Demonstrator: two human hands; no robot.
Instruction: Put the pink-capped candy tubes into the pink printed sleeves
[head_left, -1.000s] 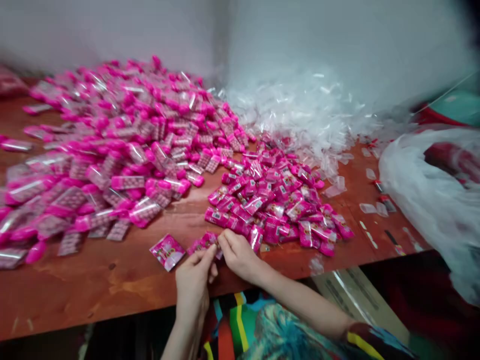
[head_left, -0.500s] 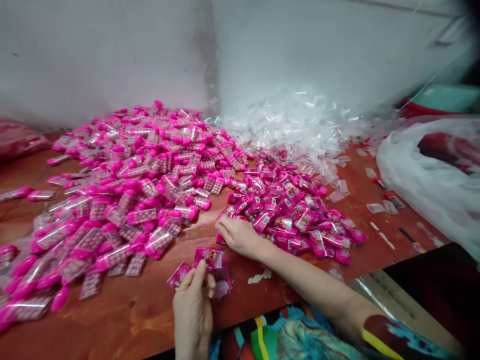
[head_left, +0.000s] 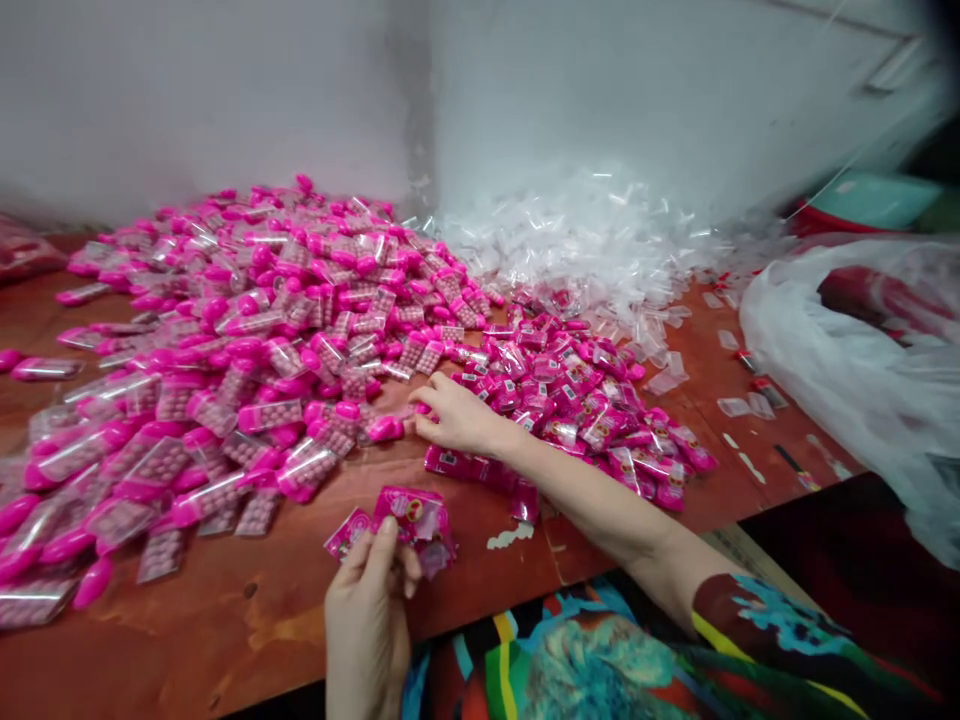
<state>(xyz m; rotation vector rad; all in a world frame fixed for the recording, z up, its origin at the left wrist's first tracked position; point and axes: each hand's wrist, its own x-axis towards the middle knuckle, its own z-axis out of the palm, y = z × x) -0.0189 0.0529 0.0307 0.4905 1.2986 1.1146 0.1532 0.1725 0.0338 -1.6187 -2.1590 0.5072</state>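
Low in the view, my left hand is closed on several flat pink printed wrappers, pinched under the thumb. My right hand reaches over the table, its thumb and fingertips closed around the end of a clear candy container with a bright pink cap. Partly hidden by the fingers, that container lies at the near right edge of a big heap of like containers filled with small pink balls. Beneath and beyond my right forearm is a pile of pink wrapped packs.
Behind the packs, a mound of clear plastic cases leans against the wall. A white plastic bag lies on the right, with a teal basin behind it. The brown table has its near edge by my lap.
My right hand has moved left and away from me, from the wrapped packs to the pink-capped container. My left hand keeps its wrappers. The view has shifted slightly.
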